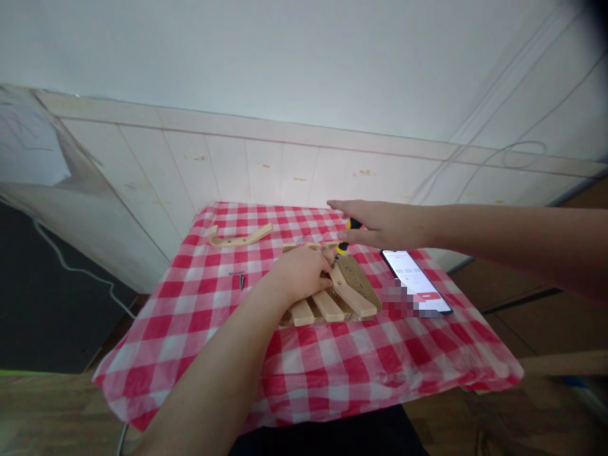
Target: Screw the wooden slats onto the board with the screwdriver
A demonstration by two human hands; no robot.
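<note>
My right hand (375, 221) reaches in from the right with fingers stretched forward, and the black-and-yellow handle of a screwdriver (342, 246) is between its fingers and thumb. The tool slants downward, its tip at a curved wooden piece (354, 296) with a hole in it. Bent over the wooden pieces, my left hand (306, 272) has its fingertips on the curved piece, close beside the screwdriver tip. Under that hand lie more pale wooden slats (327, 307). A brown perforated panel (361, 282) is next to the curved piece. Whether a screw sits under the tip is hidden.
Another curved wooden piece (242, 239) lies at the back left of the checked tablecloth (190, 342). Several screws (241, 282) are left of my left hand. A phone (413, 278) with a lit screen lies at the right. A white panelled wall (266, 168) stands behind the table.
</note>
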